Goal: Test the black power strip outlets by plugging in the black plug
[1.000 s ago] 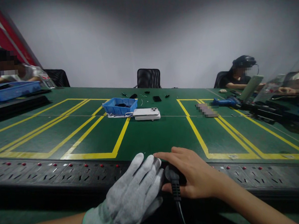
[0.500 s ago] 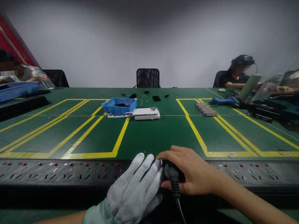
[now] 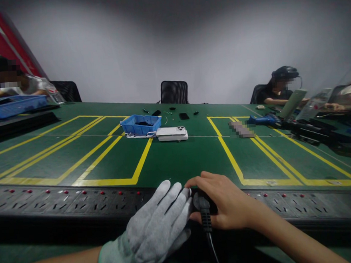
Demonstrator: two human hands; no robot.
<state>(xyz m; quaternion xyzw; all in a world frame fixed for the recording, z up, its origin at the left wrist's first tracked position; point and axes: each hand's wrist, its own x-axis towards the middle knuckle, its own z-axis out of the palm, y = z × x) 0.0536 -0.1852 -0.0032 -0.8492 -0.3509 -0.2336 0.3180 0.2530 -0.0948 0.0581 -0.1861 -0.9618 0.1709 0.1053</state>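
Observation:
A long black power strip [image 3: 87,207] with red indicator lights runs across the near side of the green table. My left hand [image 3: 158,225], in a pale grey glove, lies over the strip with its fingers stretched out flat. Beside its fingertips, my bare right hand [image 3: 225,202] curves round the strip, index finger on the far side and thumb on the near side. A black plug [image 3: 202,203] sits between its thumb and index finger, its cord passing over the thumb and hanging toward me. The socket under the hands is hidden.
Ahead stand a blue basket [image 3: 140,124] with dark items and a white phone [image 3: 171,132] on a white block. Yellow tape lines [image 3: 107,182] mark the table. A blue-handled tool [image 3: 263,119] lies right. Co-workers sit at both sides; an office chair [image 3: 174,92] stands beyond.
Both hands and the plug keep their places; the view has shifted only very slightly.

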